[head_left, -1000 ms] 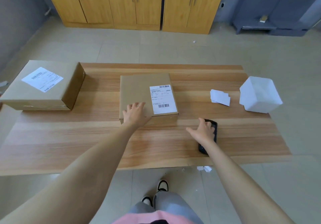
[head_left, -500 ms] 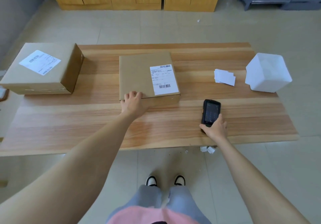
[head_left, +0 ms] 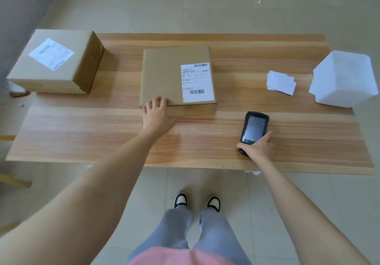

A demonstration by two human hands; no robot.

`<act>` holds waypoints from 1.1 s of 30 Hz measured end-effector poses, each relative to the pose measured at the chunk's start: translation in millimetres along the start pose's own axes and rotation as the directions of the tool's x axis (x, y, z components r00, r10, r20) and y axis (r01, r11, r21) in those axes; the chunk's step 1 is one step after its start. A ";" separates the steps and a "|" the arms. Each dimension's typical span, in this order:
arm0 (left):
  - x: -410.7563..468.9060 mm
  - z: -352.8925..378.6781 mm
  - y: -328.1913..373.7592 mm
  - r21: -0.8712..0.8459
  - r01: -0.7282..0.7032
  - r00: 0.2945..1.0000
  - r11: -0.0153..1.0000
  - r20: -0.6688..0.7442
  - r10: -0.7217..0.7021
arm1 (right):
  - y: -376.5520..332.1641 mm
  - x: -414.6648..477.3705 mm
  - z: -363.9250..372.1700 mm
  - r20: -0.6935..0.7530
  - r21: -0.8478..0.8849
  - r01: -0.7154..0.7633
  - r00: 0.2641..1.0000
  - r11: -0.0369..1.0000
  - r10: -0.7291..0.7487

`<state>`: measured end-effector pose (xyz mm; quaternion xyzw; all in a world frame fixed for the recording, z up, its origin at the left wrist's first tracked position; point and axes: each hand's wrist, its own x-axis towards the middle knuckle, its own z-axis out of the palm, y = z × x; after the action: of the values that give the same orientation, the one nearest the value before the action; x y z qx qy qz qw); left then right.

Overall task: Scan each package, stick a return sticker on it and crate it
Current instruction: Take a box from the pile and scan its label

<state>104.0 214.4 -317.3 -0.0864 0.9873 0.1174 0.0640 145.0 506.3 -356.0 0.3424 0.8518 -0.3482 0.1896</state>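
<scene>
Compared with half a second ago, the right hand [head_left: 257, 147] has closed further around the near end of the black handheld scanner [head_left: 254, 130], thumb on its left edge and fingers along its right; the scanner lies flat on the table as before. The left hand [head_left: 157, 114] has stayed where it was, fingers spread loosely over the near left corner of the flat package [head_left: 176, 76], pressing rather than gripping.

The scanner is a slim rounded rectangle with a dark glossy screen, long axis running near to far, top tilted slightly right.

The wooden table [head_left: 102, 141] has a smooth striped grain. The flat package sits at its centre, matte brown cardboard, low and nearly square, with a white shipping label [head_left: 196, 82] on its right half, barcodes reading left to right.

Right of it lies a small fanned stack of white stickers [head_left: 280, 82], then a white, faceted plastic crate [head_left: 345, 79] at the right edge. A taller cardboard box [head_left: 55, 61], also labelled, overhangs the far left corner.
</scene>
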 end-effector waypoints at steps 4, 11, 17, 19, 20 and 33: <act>-0.8 0.7 -1.4 0.021 -0.010 1.000 1.000 0.012 0.010 | -7.9 4.0 -7.8 0.092 0.218 -0.021 0.996 0.976 0.001; -2.4 -2.1 -1.9 0.048 -0.020 0.998 0.999 0.056 0.018 | -31.8 -13.0 -20.1 0.343 0.672 -0.213 0.938 0.709 -0.043; -2.6 -4.8 0.5 0.048 -0.019 0.996 0.999 0.089 0.015 | -79.5 -45.7 -15.4 0.424 0.760 -0.208 0.877 0.616 -0.226; -2.0 -5.9 0.5 0.046 -0.023 0.995 0.999 0.100 0.018 | -95.9 -56.0 -10.7 0.447 0.763 -0.221 0.859 0.607 -0.250; -1.5 -6.6 -0.1 0.043 -0.024 0.994 0.999 0.104 0.020 | -102.5 -60.6 -7.7 0.449 0.766 -0.222 0.857 0.603 -0.254; -0.5 -8.6 -5.4 0.004 -0.046 0.993 0.999 0.107 0.046 | -108.6 -93.9 21.2 0.446 0.543 -0.084 0.871 0.835 -0.203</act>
<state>104.6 207.2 -310.1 -0.0570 0.9846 0.1198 0.1141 134.2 391.8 -267.5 0.2554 0.6515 -0.6569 0.2806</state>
